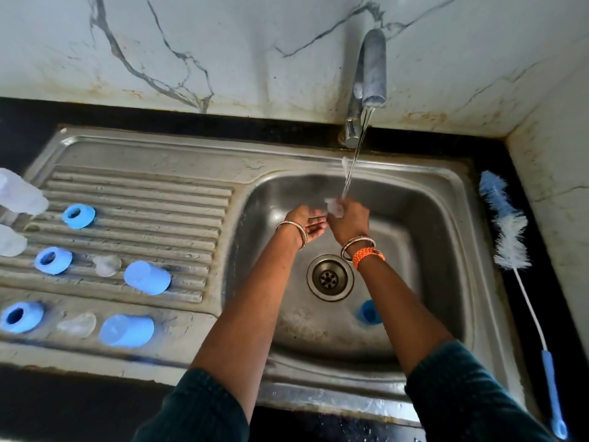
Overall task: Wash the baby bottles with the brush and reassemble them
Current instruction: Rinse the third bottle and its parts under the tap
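Observation:
My right hand (349, 223) pinches a small clear teat (334, 208) under the running water from the tap (369, 71), above the sink basin (414, 237). My left hand (307, 223) is beside it, palm up, fingers relaxed and holding nothing. A blue bottle part (369, 312) lies in the basin near the drain (330, 277). On the drainboard (143, 186) lie three blue collar rings (78, 215) (53, 260) (21, 317), two blue caps (147, 277) (127, 330), two clear teats (107, 265) (77, 324) and clear bottles (19, 194) (11, 241). The bottle brush (510, 231) lies on the counter at the right.
A marble-patterned wall (223, 52) stands behind the sink and along the right. The black counter (541, 314) frames the sink. The brush handle (553, 393) reaches toward the front right corner.

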